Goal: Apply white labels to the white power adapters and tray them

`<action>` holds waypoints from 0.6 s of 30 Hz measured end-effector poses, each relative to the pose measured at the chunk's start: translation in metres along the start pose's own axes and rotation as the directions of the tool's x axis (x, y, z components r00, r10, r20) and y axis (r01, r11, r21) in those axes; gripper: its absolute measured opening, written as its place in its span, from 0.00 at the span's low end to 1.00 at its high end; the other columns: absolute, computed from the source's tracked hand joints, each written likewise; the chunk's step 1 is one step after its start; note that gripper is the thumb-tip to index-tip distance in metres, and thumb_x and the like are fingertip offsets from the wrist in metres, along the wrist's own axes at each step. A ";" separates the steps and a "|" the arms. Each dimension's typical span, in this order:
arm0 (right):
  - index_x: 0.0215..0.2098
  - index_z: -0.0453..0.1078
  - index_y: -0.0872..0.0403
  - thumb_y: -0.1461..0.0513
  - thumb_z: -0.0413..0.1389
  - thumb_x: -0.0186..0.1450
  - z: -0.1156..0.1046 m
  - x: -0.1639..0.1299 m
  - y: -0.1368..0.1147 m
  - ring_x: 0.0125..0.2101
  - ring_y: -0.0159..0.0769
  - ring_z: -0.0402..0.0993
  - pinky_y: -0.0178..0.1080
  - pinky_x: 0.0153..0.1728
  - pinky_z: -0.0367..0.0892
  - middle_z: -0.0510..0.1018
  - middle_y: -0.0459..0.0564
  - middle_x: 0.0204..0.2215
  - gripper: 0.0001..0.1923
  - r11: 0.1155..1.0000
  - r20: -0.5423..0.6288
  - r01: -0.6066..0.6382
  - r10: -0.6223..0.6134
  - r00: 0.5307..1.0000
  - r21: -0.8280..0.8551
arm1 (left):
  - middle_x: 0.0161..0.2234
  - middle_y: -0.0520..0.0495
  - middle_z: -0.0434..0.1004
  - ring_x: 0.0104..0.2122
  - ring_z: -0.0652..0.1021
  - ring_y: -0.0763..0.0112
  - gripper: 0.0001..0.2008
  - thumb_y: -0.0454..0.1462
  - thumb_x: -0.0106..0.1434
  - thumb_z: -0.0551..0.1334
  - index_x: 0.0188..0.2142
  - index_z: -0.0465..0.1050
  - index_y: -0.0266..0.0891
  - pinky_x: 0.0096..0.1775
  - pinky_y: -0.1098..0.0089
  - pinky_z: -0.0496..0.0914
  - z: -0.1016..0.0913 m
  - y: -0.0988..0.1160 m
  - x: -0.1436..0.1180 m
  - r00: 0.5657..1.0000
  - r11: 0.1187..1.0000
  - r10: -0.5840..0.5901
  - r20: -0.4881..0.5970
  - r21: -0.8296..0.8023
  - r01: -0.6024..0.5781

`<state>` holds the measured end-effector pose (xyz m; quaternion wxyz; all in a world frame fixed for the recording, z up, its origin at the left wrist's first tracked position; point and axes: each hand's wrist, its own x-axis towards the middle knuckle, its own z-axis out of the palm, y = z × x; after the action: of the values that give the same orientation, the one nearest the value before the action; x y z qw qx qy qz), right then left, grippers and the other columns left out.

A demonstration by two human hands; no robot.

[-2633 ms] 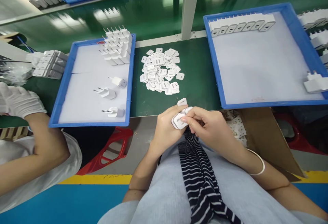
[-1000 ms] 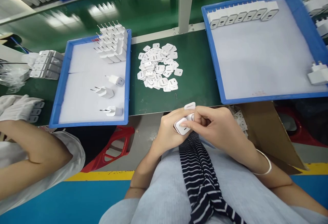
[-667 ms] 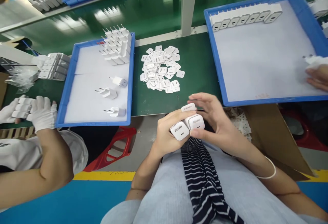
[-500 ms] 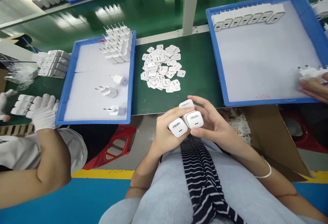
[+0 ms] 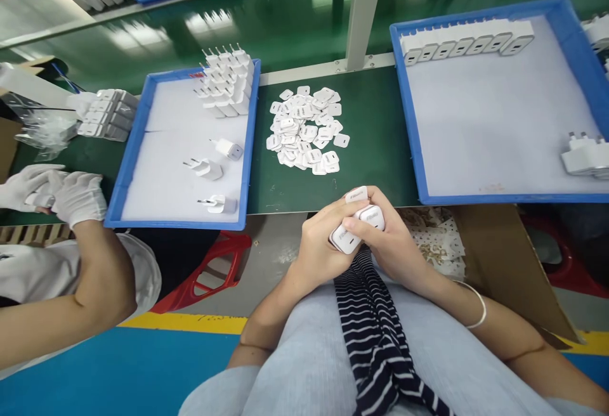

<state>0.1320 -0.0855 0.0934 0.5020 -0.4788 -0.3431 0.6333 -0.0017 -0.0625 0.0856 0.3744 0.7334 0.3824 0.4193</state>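
Close to my body, just off the bench's front edge, both hands are closed together around two white plug chargers. My left hand wraps the nearer charger, its face with a small slot turned up. My right hand grips the other charger, with the thumb lying across the faces. A loose white cover plate with print on it stands up by the fingertips of my left hand. The plug ends are hidden. Ahead on the green bench lies a pile of similar white cover plates.
To the left, a blue-rimmed tray holds upright chargers and several lying ones. The right blue-rimmed tray has a row of chargers. A co-worker's gloved hands are at far left. A cardboard box stands below the bench.
My right thumb has moved left over the charger faces and my hands have drawn closer together. The co-worker's hand at the right tray has left, and the left co-worker's gloved hands have come together.
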 end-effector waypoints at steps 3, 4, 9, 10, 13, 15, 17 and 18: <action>0.43 0.66 0.50 0.55 0.67 0.61 0.003 0.005 0.001 0.35 0.32 0.70 0.35 0.35 0.71 0.71 0.43 0.36 0.18 0.999 -0.055 0.012 -0.014 0.998 -0.034 | 0.48 0.46 0.83 0.48 0.83 0.63 0.17 0.30 0.60 0.67 0.49 0.77 0.42 0.50 0.63 0.78 0.001 -0.003 0.001 0.998 1.000 -0.017 -0.053 -0.007 0.017; 0.44 0.66 0.50 0.55 0.68 0.60 0.003 0.005 0.000 0.36 0.33 0.71 0.35 0.36 0.71 0.72 0.43 0.37 0.20 0.999 -0.051 0.012 -0.014 0.999 -0.041 | 0.48 0.46 0.84 0.47 0.83 0.64 0.18 0.30 0.59 0.67 0.49 0.77 0.42 0.50 0.63 0.78 0.001 -0.003 0.002 0.998 1.000 -0.023 -0.063 -0.019 0.022; 0.51 0.62 0.47 0.55 0.73 0.51 0.002 0.003 -0.005 0.44 0.40 0.74 0.41 0.42 0.75 0.74 0.49 0.45 0.35 0.999 0.034 -0.025 0.026 0.999 -0.021 | 0.45 0.47 0.84 0.42 0.83 0.66 0.17 0.30 0.57 0.67 0.47 0.79 0.42 0.44 0.66 0.79 0.005 -0.003 0.005 0.994 0.989 -0.080 -0.075 -0.128 0.069; 0.51 0.61 0.47 0.55 0.74 0.51 0.002 0.004 -0.003 0.44 0.41 0.75 0.42 0.42 0.76 0.74 0.50 0.46 0.36 0.999 0.022 -0.022 0.023 0.999 -0.032 | 0.45 0.47 0.84 0.41 0.83 0.66 0.17 0.30 0.57 0.67 0.46 0.79 0.42 0.43 0.66 0.79 0.006 -0.003 0.005 0.992 0.987 -0.092 -0.081 -0.139 0.080; 0.55 0.58 0.45 0.54 0.74 0.51 0.000 0.007 0.003 0.50 0.45 0.74 0.45 0.46 0.76 0.70 0.53 0.54 0.41 1.000 0.067 0.001 -0.001 0.998 0.006 | 0.46 0.45 0.84 0.42 0.84 0.64 0.16 0.32 0.57 0.68 0.46 0.79 0.41 0.44 0.66 0.78 -0.005 -0.003 0.008 0.997 0.992 -0.063 -0.040 -0.115 0.059; 0.61 0.53 0.40 0.51 0.71 0.54 -0.003 0.008 0.006 0.58 0.48 0.69 0.49 0.52 0.75 0.62 0.54 0.63 0.44 0.996 0.181 -0.002 -0.014 0.983 0.088 | 0.46 0.45 0.84 0.43 0.84 0.64 0.15 0.34 0.58 0.69 0.46 0.79 0.40 0.45 0.67 0.78 -0.027 -0.001 0.016 0.999 0.999 -0.027 0.019 -0.026 0.027; 0.64 0.50 0.36 0.51 0.67 0.60 -0.007 0.008 0.006 0.64 0.49 0.62 0.52 0.57 0.71 0.54 0.52 0.68 0.41 0.993 0.259 -0.032 0.001 0.966 0.115 | 0.46 0.44 0.84 0.44 0.83 0.64 0.14 0.35 0.60 0.68 0.47 0.79 0.39 0.48 0.66 0.77 -0.064 -0.002 0.035 0.998 0.983 -0.037 0.047 0.181 0.027; 0.64 0.50 0.35 0.51 0.65 0.62 -0.009 0.008 0.006 0.66 0.49 0.60 0.53 0.59 0.70 0.52 0.51 0.68 0.39 0.994 0.265 -0.043 0.017 0.964 0.096 | 0.46 0.43 0.84 0.45 0.83 0.61 0.15 0.36 0.60 0.68 0.47 0.79 0.39 0.49 0.64 0.76 -0.085 -0.004 0.048 0.998 0.939 -0.056 0.033 0.342 0.042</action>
<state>0.1389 -0.0800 0.0833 0.4656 -0.3693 -0.3673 0.7154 -0.0622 0.0007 0.1296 0.2601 0.7860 0.4594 0.3218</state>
